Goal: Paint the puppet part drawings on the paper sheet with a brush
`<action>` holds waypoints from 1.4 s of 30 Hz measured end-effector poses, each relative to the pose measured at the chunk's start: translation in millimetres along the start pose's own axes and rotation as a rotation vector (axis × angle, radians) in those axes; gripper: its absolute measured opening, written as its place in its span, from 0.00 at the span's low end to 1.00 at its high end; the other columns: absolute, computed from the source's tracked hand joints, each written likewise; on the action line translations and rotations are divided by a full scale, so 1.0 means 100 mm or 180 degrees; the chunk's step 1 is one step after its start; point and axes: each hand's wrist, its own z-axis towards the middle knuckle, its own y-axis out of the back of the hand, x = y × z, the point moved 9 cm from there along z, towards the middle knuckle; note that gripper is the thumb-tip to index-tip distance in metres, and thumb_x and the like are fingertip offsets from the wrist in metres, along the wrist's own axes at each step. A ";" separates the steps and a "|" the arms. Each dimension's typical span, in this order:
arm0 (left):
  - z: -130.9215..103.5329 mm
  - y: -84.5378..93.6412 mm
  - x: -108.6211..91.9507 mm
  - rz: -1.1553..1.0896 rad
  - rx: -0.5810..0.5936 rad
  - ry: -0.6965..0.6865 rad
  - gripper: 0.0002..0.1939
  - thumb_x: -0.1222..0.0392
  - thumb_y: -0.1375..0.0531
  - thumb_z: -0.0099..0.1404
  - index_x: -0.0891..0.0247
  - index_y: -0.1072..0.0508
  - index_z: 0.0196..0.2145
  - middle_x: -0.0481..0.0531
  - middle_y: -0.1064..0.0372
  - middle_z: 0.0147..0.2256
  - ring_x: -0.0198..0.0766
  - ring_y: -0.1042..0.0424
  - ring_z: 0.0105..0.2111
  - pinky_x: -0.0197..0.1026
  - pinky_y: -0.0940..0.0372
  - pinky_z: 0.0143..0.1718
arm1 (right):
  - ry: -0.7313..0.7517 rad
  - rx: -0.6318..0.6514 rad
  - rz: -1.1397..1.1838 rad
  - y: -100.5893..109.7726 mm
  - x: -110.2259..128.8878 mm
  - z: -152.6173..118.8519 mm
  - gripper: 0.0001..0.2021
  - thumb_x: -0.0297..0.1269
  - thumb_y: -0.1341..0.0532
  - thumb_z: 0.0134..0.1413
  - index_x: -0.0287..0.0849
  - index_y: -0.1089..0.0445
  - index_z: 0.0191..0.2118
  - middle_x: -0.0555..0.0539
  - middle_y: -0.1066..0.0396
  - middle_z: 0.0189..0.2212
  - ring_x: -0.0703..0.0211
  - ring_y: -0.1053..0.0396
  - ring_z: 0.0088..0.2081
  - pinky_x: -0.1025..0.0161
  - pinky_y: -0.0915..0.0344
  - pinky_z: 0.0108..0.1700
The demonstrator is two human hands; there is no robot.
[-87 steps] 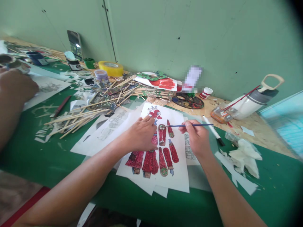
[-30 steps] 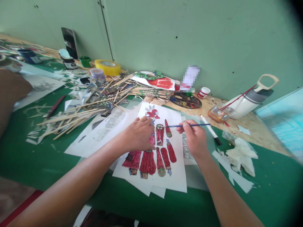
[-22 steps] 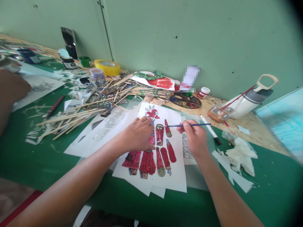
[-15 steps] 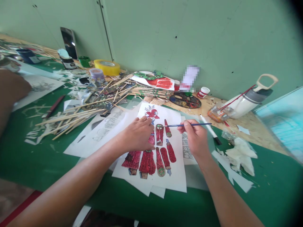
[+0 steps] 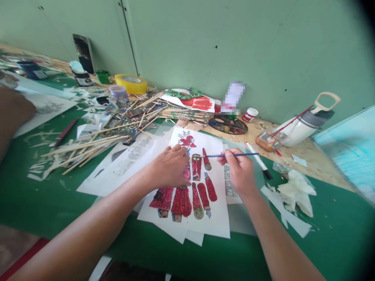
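My left hand lies spread on a sheet of white paper, covering part of its drawing. Several separate figure parts are painted on the sheet, mostly in dark red with green, brown and blue bits. In my right hand a thin blue paintbrush is pinched between thumb and fingers, nearly level. Its tip points left, at the green top of a red painted piece; whether it touches the paper I cannot tell. Under the sheet lie more papers with line drawings.
Left of the papers lie thin wooden sticks and a dark red utility knife. Behind stand yellow tape, paint jars and a paint palette. At right are a marker, crumpled tissue and a white bottle. Another person's hand is far left.
The whole view has shifted slightly. Both hands keep nearly the same places on the sheet, and the brush tip stays by the same red and green piece.
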 end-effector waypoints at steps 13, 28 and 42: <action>0.00 0.00 0.01 -0.0010 -0.0038 -0.0037 0.27 0.43 0.33 0.60 0.68 0.25 0.48 0.65 0.31 0.50 0.56 0.33 0.52 0.56 0.38 0.56 | -0.0017 -0.0057 0.0085 0.01 -0.02 0.02 0.12 0.46 0.41 0.64 0.44 0.27 0.35 0.48 0.22 0.26 0.57 0.25 0.30 0.56 0.28 0.40; 0.00 -0.01 0.01 -0.0022 -0.0093 -0.0080 0.25 0.42 0.34 0.61 0.68 0.25 0.45 0.65 0.31 0.49 0.55 0.32 0.50 0.55 0.38 0.55 | -0.0036 -0.0073 0.0037 0.00 0.00 0.02 0.13 0.48 0.40 0.62 0.44 0.28 0.34 0.48 0.22 0.26 0.57 0.26 0.29 0.57 0.29 0.39; 0.01 0.00 0.01 0.0012 -0.0098 -0.0079 0.25 0.44 0.33 0.60 0.68 0.25 0.46 0.65 0.30 0.49 0.57 0.32 0.52 0.56 0.38 0.56 | -0.0072 -0.0088 0.0028 0.00 0.00 0.02 0.14 0.49 0.40 0.61 0.44 0.28 0.34 0.48 0.22 0.26 0.56 0.25 0.30 0.57 0.28 0.39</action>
